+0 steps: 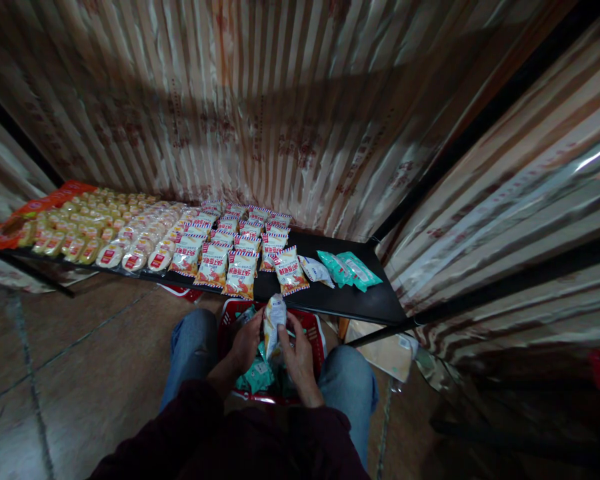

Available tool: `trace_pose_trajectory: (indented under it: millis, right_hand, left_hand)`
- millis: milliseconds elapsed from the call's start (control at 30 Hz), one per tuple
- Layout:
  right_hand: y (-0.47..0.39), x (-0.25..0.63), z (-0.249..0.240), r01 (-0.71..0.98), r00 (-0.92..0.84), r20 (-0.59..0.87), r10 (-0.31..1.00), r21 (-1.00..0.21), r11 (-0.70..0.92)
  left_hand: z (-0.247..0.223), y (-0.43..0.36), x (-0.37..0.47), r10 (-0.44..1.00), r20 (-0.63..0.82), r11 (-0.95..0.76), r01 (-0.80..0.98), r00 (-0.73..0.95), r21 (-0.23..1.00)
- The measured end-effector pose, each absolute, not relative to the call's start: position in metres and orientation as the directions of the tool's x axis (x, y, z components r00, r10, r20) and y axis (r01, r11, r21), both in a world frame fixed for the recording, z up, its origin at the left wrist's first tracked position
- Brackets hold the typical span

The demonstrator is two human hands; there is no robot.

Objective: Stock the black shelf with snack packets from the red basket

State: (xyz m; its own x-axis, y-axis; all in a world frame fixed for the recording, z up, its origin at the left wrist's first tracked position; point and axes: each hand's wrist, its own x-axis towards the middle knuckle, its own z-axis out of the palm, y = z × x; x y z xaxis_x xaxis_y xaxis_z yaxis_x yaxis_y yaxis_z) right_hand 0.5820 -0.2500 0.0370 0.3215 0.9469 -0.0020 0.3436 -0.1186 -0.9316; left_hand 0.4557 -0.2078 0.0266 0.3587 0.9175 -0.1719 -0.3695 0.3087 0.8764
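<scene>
Between my two hands a white and yellow snack bag (274, 323) is held upright over a red plastic basket (322, 340). My left hand (249, 341) grips its left side, while the thumb and fingers of my right hand (297, 353) close on its right side. Teal snack bags (257, 375) lie in the basket under my hands. Just beyond, on the black shelf (325, 303), stand rows of white and orange snack bags (213, 262). A white bag (316, 271) lies at their right end, and beside it are two teal bags (353, 269).
Further left on the shelf are wrapped round white cakes (136, 252), small yellow packs (75, 240) and an orange package (10, 227). Black frame bars (415, 187) rise at the right. A striped plastic curtain (260, 100) hangs behind. My knees (193, 340) flank the basket.
</scene>
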Motion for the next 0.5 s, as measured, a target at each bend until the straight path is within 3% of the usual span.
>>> trace_pose_trajectory:
  millis: [267,500]
  right_hand:
    - [-0.243,0.581,0.046,0.171,0.273,-0.106,0.956,-0.973,-0.157]
    - [-0.234,0.583,0.047,0.054,0.323,-0.148,0.935,-0.983,-0.174]
  left_hand:
    - [0.026,-0.205,0.46,0.947,-0.147,0.238,-0.314,0.286,0.919]
    - [0.028,-0.202,0.46,0.979,-0.113,0.127,-0.074,0.169,0.989]
